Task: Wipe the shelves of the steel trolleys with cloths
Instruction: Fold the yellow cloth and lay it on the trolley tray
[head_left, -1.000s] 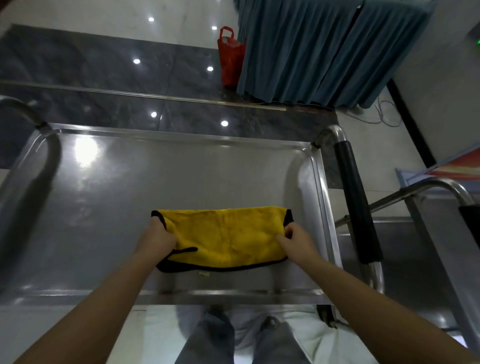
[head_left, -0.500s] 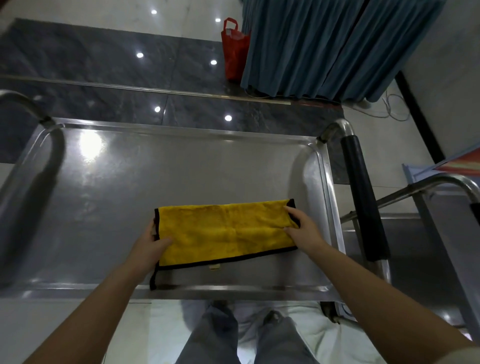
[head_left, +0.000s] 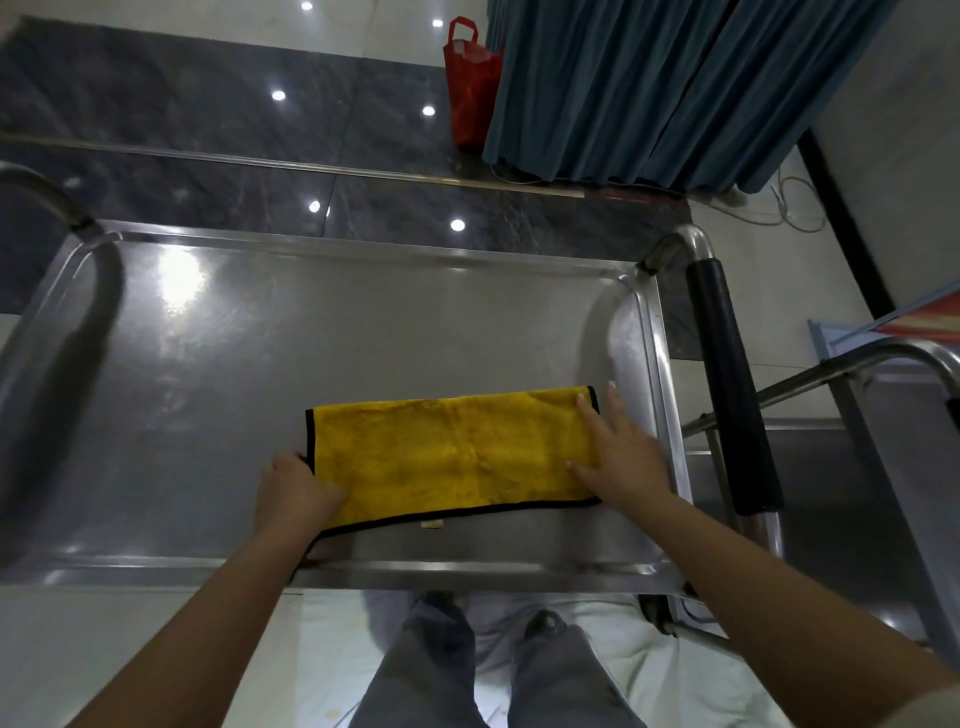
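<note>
— So, any writing to read here?

— None that can be made out. A small pale tag (head_left: 431, 526) pokes from under the cloth's near edge, too small to read.

— And on the left?

— The left hand (head_left: 296, 493) sits at the cloth's lower-left corner, fingers curled down on the black-trimmed edge, pinching it.

— Where is the cloth?

— The yellow cloth (head_left: 452, 452) lies folded and flat, centre-right in the frame, on the trolley's top shelf (head_left: 260, 338).

— The right hand?

— The right hand (head_left: 618, 457) lies flat, fingers straight and spread, pressing the cloth's right end, just beside the shelf's right rim. A red bag (head_left: 470, 83) stands on the floor, upper middle of the frame.
</note>
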